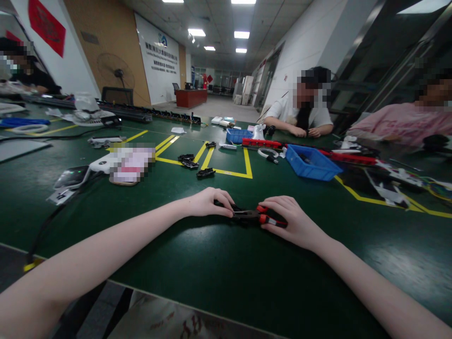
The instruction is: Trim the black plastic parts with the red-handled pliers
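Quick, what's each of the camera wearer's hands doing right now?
Left hand: closed, pinching a black part.
Right hand: closed, holding pliers by the red handles.

At the green bench (pixel 212 268), the right hand (pixel 287 219) has pliers (pixel 250 215) in its grip, their nose near a black part (pixel 221 203) pinched by the left hand (pixel 206 202), a blue bin (pixel 319 172) beyond

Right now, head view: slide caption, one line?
Right hand grips red-handled pliers while left hand holds a dark part near their tips, above a green table.
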{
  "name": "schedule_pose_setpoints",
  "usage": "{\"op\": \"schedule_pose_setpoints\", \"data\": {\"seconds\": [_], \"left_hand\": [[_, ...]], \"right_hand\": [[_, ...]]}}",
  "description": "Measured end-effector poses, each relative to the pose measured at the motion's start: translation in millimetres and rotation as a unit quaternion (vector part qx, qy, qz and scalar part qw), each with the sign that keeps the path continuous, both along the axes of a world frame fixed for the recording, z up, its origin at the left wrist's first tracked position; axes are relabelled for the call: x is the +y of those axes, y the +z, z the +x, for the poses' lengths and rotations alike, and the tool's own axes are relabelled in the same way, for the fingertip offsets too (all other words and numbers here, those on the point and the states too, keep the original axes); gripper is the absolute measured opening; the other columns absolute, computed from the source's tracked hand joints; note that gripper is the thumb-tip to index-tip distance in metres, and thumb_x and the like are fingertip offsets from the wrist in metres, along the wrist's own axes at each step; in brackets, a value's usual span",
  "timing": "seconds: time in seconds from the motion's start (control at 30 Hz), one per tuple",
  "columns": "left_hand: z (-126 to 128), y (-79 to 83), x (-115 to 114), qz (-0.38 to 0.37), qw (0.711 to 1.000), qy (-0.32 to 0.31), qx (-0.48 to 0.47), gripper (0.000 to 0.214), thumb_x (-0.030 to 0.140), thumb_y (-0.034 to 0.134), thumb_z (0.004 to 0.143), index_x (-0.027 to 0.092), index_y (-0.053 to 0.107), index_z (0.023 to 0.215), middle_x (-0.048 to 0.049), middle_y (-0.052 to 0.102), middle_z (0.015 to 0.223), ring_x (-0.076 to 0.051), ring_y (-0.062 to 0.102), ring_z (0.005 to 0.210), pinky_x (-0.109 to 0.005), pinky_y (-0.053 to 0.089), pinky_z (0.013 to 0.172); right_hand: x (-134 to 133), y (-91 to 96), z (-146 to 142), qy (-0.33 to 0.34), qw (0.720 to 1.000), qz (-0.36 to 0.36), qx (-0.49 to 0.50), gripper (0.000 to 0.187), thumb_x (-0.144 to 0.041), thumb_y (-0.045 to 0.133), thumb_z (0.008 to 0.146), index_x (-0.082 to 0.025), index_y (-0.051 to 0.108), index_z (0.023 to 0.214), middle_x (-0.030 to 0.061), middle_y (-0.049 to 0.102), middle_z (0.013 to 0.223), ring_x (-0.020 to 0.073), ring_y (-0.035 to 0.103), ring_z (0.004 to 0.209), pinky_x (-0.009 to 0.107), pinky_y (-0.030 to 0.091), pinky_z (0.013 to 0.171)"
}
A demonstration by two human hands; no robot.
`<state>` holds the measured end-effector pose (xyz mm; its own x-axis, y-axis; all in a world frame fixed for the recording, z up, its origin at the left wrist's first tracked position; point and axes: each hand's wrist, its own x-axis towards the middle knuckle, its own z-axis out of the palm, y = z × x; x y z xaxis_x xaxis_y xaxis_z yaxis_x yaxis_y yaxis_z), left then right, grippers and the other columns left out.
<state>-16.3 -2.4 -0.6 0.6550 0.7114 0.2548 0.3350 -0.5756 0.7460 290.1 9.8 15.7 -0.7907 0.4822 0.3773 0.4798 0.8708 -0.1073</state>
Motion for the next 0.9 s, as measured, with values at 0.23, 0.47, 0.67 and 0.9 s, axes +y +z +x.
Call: {"op": "schedule_pose_setpoints", "data": {"seconds": [0.23, 0.47, 0.67, 0.9], "left_hand": [[0.0, 3.6, -1.1, -0.022, 1.0, -0.016, -0.016, 0.011, 0.027, 0.078, 0.078, 0.02, 0.079, 0.086, -0.0068, 0.071, 0.108, -0.019, 0.064, 0.102, -0.031, 0.046, 0.095], [0.4, 5.8, -0.6, -0.027, 0.999, -0.032, -0.017, 0.01, 0.023, 0.077, 0.079, 0.019, 0.079, 0.088, -0.0073, 0.072, 0.109, -0.02, 0.064, 0.104, -0.032, 0.046, 0.096], [2.3, 6.2, -1.8, -0.015, 0.999, -0.032, -0.013, 0.01, 0.022, 0.071, 0.086, 0.018, 0.078, 0.091, -0.0076, 0.072, 0.111, -0.018, 0.065, 0.104, -0.031, 0.045, 0.097], [3.7, 7.6, -3.1, -0.014, 1.0, -0.019, -0.003, 0.025, 0.027, 0.055, 0.096, 0.016, 0.077, 0.092, -0.0074, 0.072, 0.11, -0.017, 0.064, 0.104, -0.027, 0.046, 0.095]], "right_hand": [[-1.7, -1.2, -1.3, 0.003, 0.999, -0.036, -0.005, 0.043, -0.043, 0.064, 0.086, -0.024, 0.057, 0.124, 0.0095, 0.066, 0.119, 0.0271, 0.058, 0.114, 0.048, 0.041, 0.097], [-1.2, -2.4, -1.6, 0.01, 0.999, -0.047, -0.008, 0.043, -0.043, 0.064, 0.086, -0.024, 0.056, 0.124, 0.0088, 0.067, 0.119, 0.0266, 0.059, 0.114, 0.049, 0.037, 0.101], [-1.1, -0.1, -1.0, 0.014, 0.999, -0.04, -0.015, 0.042, -0.043, 0.064, 0.087, -0.024, 0.055, 0.123, 0.0086, 0.066, 0.118, 0.0258, 0.059, 0.113, 0.049, 0.036, 0.101], [-2.5, 1.0, -3.0, 0.016, 0.999, -0.019, -0.023, 0.037, -0.043, 0.063, 0.088, -0.023, 0.057, 0.118, 0.0074, 0.068, 0.111, 0.0237, 0.062, 0.104, 0.045, 0.04, 0.095]]}}
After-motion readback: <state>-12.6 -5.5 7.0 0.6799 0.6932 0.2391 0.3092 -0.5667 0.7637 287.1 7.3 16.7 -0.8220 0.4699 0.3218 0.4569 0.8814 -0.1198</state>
